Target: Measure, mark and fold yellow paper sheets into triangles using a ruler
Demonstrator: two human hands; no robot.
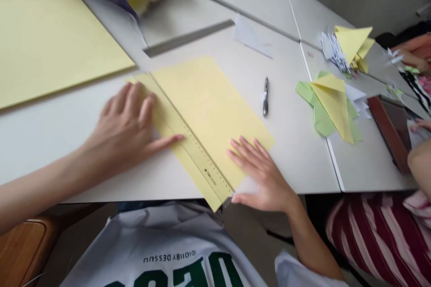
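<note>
Fingers of the left hand (129,121), thumb stretched wide, rested on a clear ruler (200,158) lying across yellow paper (215,103) on the table (292,157); the right hand (266,177) lay flat on the paper, fingers parted.

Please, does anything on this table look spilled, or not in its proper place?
I see no spill. Only the yellow sheet looks slightly odd: it lies askew under the clear ruler, and its near corner sticks out past the edge of the table.
</note>
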